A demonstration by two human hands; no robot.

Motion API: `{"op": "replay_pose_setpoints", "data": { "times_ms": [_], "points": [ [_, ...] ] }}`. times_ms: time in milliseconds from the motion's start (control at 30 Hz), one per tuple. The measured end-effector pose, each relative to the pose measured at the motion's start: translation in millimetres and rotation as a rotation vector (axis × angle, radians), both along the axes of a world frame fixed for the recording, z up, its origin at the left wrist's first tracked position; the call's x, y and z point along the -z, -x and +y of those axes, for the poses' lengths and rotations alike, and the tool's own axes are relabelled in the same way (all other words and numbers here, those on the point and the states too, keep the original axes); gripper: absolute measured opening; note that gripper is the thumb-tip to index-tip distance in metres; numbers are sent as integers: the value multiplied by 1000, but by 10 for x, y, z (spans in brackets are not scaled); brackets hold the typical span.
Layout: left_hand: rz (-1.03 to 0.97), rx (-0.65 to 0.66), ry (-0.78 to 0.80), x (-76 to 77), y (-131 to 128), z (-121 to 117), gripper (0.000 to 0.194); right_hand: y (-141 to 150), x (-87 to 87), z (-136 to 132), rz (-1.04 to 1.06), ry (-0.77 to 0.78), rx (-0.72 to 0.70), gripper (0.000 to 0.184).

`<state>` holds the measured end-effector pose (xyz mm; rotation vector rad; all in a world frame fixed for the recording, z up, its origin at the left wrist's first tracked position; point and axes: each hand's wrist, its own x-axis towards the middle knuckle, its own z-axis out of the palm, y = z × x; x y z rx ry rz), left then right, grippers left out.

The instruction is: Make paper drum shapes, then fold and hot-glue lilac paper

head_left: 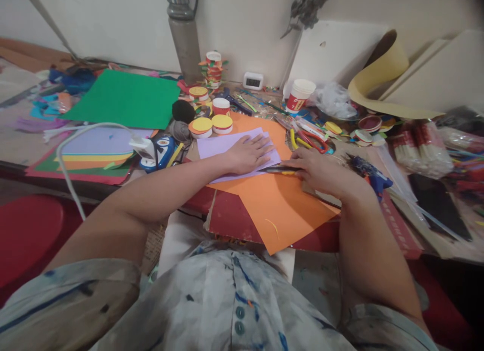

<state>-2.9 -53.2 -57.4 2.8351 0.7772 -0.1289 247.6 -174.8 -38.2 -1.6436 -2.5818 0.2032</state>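
My left hand (pixel 251 154) lies flat with its fingers stretched out on a folded purple sheet of paper (pixel 215 148). Just right of it, my right hand (pixel 313 169) is closed around a slim black-and-yellow bladed tool (pixel 280 169). The blade points left along the lower edge of the purple paper; whether it is a knife or scissors I cannot make out. Under both hands spreads a larger orange sheet (pixel 287 205), overhanging the table's front edge. A thin yellow paper strip (pixel 273 229) rests on it.
Yellow-topped paper cups (pixel 222 124) stand behind my left hand. Pliers with yellow and red handles (pixel 313 140) lie beyond my right. Green paper (pixel 124 99), a charger on a power strip (pixel 145 150), a glue gun (pixel 372 174) and a phone (pixel 438 205) flank the work area.
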Motion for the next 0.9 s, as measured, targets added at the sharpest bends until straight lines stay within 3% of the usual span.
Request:
{"op": "replay_pose_setpoints", "data": {
  "times_ms": [500, 900],
  "points": [
    [3, -2, 13, -23, -1, -15, 73, 239, -133, -41, -70, 20, -32, 55],
    [23, -17, 28, -44, -31, -47, 74, 402, -141, -22, 23, 89, -54, 53]
  ]
}}
